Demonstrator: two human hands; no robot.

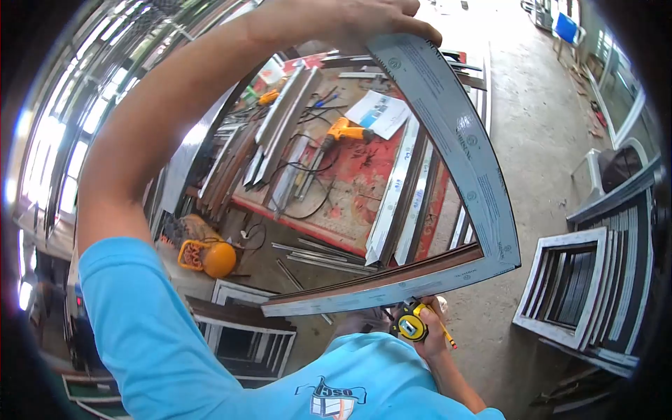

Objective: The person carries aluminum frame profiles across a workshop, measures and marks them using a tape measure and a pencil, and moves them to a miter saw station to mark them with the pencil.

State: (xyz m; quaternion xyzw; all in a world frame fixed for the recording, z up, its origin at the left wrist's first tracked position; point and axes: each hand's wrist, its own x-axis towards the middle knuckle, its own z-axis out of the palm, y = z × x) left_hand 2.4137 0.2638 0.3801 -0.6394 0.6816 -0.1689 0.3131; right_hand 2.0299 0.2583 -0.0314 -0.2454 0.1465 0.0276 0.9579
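The left hand (357,22), cut off at 12 o'clock, touches the frame (458,140) — whether gripping, I cannot tell. The frame bends near 4 o'clock, ending near 7. At 5, the right hand (433,334) — fingers partly hidden — grips a tape measure (409,325) and pencil (449,337).

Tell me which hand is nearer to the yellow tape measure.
Right. The right hand holds the tape measure, just below the frame in the picture; the left hand is at the frame's upper end, well away from it.
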